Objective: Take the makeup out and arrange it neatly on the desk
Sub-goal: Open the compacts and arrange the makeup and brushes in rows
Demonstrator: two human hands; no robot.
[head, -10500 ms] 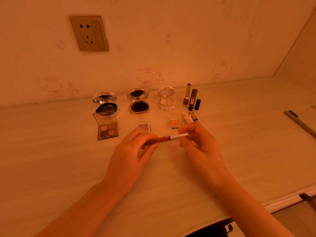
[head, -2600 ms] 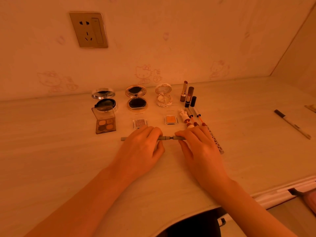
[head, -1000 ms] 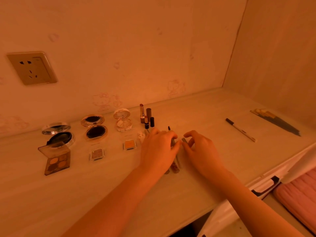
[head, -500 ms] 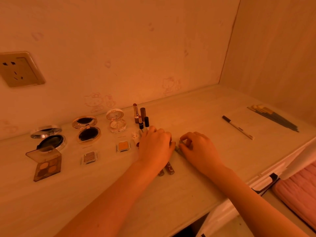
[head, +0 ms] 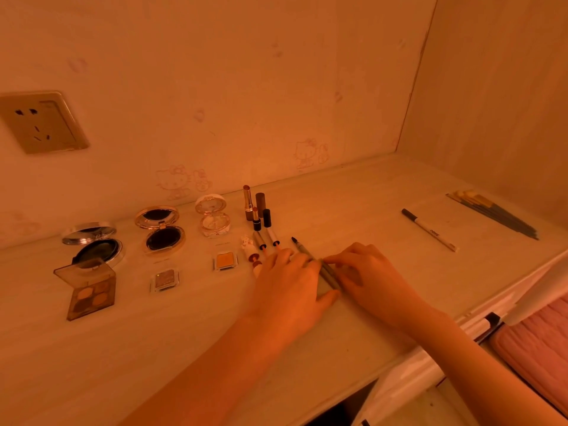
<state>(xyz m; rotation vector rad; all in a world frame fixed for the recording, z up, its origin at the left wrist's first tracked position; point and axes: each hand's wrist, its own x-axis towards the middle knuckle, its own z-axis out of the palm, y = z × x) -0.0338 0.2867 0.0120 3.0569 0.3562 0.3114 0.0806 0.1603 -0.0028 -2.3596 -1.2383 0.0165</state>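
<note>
Pale wood-grain desk (head: 153, 358) under dim orange light. Both hands lie palm-down at centre frame on a slim grey-green liner pen with a dark pointed tip (head: 326, 271), which lies flat on the desk, tip toward 11 o'clock. Left hand (head: 289, 290): fingers nearly straight and spread flat, thumb touching the pen's near end; it also covers the near ends of other thin sticks. Right hand (head: 368, 279): fingers loosely curled, fingertips pressed against the pen's barrel from the 3 o'clock side. Neither hand lifts the pen; a closed grasp is not evident.

At 9 to 11 o'clock from the hands, laid out in rows: silver round compact, open (head: 93, 247); gold round compact, open (head: 161, 230); pale ornate round compact, open (head: 213, 218); brown four-pan eyeshadow palette, clear lid raised (head: 89, 290); two small square single pans (head: 164, 278) (head: 225, 261); upright lipsticks (head: 256, 209). At 2 o'clock, well apart: white pen with dark cap (head: 428, 229); bundle of dark-handled brushes (head: 491, 215).
</note>
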